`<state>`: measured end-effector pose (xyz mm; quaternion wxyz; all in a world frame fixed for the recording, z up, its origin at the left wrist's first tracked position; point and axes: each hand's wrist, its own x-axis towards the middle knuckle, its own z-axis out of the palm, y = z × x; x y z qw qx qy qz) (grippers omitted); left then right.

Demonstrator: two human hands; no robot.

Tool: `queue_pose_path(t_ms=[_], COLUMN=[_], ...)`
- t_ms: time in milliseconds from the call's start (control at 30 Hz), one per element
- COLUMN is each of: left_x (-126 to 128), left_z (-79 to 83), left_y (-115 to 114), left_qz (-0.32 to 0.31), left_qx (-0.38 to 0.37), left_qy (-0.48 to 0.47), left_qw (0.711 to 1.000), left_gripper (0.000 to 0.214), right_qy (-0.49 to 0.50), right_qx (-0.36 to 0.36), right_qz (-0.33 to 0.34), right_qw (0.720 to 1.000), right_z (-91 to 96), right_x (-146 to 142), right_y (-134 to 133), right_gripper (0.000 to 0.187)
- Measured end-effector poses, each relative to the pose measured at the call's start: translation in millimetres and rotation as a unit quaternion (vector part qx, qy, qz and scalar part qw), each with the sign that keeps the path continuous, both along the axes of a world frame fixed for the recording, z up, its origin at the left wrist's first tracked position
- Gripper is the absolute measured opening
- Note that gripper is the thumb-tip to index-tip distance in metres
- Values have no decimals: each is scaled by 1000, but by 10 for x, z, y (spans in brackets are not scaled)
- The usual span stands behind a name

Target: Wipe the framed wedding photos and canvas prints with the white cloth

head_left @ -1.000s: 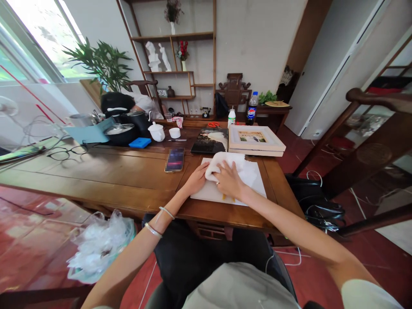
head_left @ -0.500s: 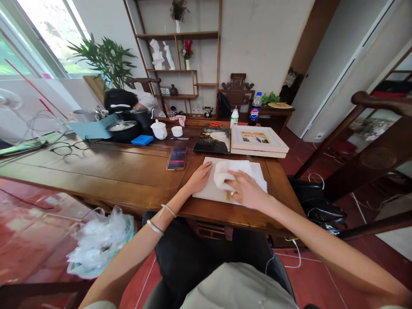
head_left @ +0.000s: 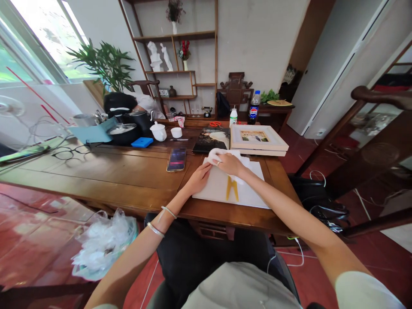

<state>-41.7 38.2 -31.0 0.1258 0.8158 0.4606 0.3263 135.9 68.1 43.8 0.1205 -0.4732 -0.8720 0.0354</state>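
A white board lies flat on the wooden table in front of me. My left hand rests flat on the board's left edge, fingers stretched out. My right hand presses a crumpled white cloth onto the board's far edge, fingers curled over it. A yellowish strip shows on the board just near of my right wrist.
A stack of white picture frames and a dark book lie just beyond the board. A phone lies to its left. Further left are glasses, pots, a white teapot. A plastic bag sits on the floor.
My right hand has slid the cloth from the near middle of the board to its far edge, uncovering the yellowish strip. My left hand has stayed on the board's left edge.
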Motion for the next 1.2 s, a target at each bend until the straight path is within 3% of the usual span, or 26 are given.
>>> queue_pose_path(t_ms=[167,267,400,500,567,667,867,967,1067,1200], left_x=[-10,-7,3,11,13,6,-11,-12,-7,-2], left_z=[-50,-53,-59,-68,-71,-70,-79,-81,-71,-58], left_y=[25,20,17,21,22,22,35,40,33,18], left_qz=[5,6,9,13,11,10,9,8,10,5], left_qx=[-7,-6,-1,1,2,3,-2,-7,-7,0], left_qy=[6,5,1,5,8,7,3,2,7,17], left_qw=[1000,1000,1000,1000,1000,1000,1000,1000,1000,1000], left_gripper=[44,45,44,45,46,45,44,45,45,46], right_qy=[2,2,-14,-25,-27,-24,-42,-62,-63,-65], right_qx=[8,13,8,-39,-68,-82,-18,-3,5,6], right_qz=[-47,-48,47,110,125,114,85,61,58,99], right_qw=[999,999,999,993,989,990,995,996,996,993], right_z=[-43,-58,-15,69,117,126,-17,-87,-137,-137], right_x=[755,1089,1266,1318,1344,1341,1167,1112,1122,1171], right_y=[-162,-413,-1014,-1468,-1605,-1441,-452,-202,-328,-956], right_gripper=[38,33,23,34,39,34,22,26,29,40])
